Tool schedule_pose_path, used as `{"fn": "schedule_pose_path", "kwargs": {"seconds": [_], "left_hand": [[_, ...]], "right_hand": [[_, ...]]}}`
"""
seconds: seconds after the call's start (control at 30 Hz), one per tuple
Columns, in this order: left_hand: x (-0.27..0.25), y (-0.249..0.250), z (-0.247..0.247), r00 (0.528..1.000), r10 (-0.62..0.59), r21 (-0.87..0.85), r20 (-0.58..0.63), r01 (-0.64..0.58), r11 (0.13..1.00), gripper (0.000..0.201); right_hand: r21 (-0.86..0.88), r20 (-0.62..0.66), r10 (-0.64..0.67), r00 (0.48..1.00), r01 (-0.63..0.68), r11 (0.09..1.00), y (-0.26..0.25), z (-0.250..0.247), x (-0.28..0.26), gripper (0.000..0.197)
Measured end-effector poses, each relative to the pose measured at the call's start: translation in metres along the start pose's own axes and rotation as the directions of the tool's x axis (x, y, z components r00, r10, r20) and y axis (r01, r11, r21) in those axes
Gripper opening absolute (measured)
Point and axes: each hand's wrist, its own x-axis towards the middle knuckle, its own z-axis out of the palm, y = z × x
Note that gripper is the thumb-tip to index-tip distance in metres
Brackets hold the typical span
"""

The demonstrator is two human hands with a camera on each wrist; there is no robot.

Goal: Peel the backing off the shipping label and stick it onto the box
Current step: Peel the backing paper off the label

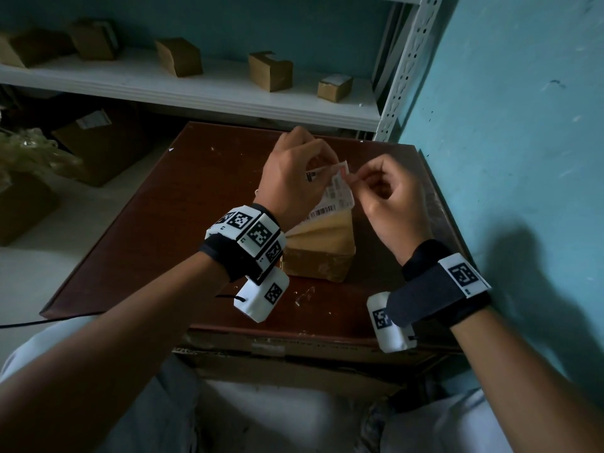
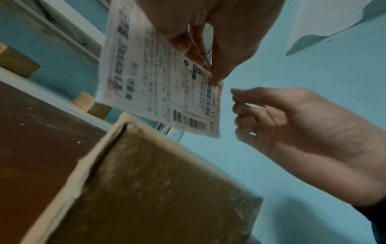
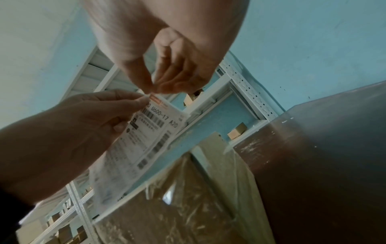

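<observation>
A white shipping label (image 1: 336, 191) with barcodes and an orange corner hangs above the taped cardboard box (image 1: 320, 250), which stands on the brown table (image 1: 196, 207). My left hand (image 1: 327, 165) pinches the label near its top edge between thumb and fingers. My right hand (image 1: 354, 179) has its thumb and forefinger curled together right at the label's orange corner. In the left wrist view a small gap shows between the right hand (image 2: 237, 97) and the label (image 2: 163, 82). The box (image 2: 156, 189) sits just below. The right wrist view shows the label (image 3: 146, 140) bending towards the box (image 3: 177, 206).
A white metal shelf (image 1: 196, 83) behind the table carries several small cardboard boxes. The blue wall (image 1: 506, 158) runs close along the table's right side. More boxes (image 1: 81, 142) lie on the floor at the left. Small white scraps (image 1: 304, 295) lie near the table's front.
</observation>
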Motion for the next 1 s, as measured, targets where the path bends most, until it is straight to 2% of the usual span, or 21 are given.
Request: {"fn": "schedule_pose_path", "kwargs": {"seconds": [0.1,0.3,0.47,0.67,0.8,1.0], "left_hand": [[0.005,0.003,-0.003,0.998,0.009,-0.054,-0.067,-0.013,0.998,0.013],[0.005,0.013,-0.004,0.998,0.040,-0.209,-0.045,-0.048,0.977,0.014],[-0.002,0.020,0.000,0.990,-0.085,-0.399,0.116,0.125,0.908,0.012],[-0.011,0.020,0.004,0.941,-0.207,-0.422,0.268,0.308,0.853,0.006],[-0.014,0.014,0.006,0.908,-0.253,-0.446,0.334,0.389,0.806,0.015],[-0.016,0.010,0.006,0.882,-0.289,-0.429,0.373,0.440,0.789,0.014]], "right_hand": [[0.078,0.099,0.005,0.995,-0.013,0.997,-0.007,0.002,-0.003,0.008],[0.149,0.030,-0.036,0.999,0.031,0.988,-0.011,0.005,-0.002,0.013],[0.062,-0.006,-0.090,0.996,0.090,0.994,-0.006,0.007,0.000,0.013],[-0.110,0.037,-0.216,0.976,0.219,0.970,0.002,0.006,-0.001,0.013],[-0.156,0.050,-0.209,0.977,0.215,0.964,0.006,0.003,-0.001,0.013],[-0.182,0.064,-0.173,0.983,0.182,0.966,0.011,0.004,-0.004,0.011]]}}
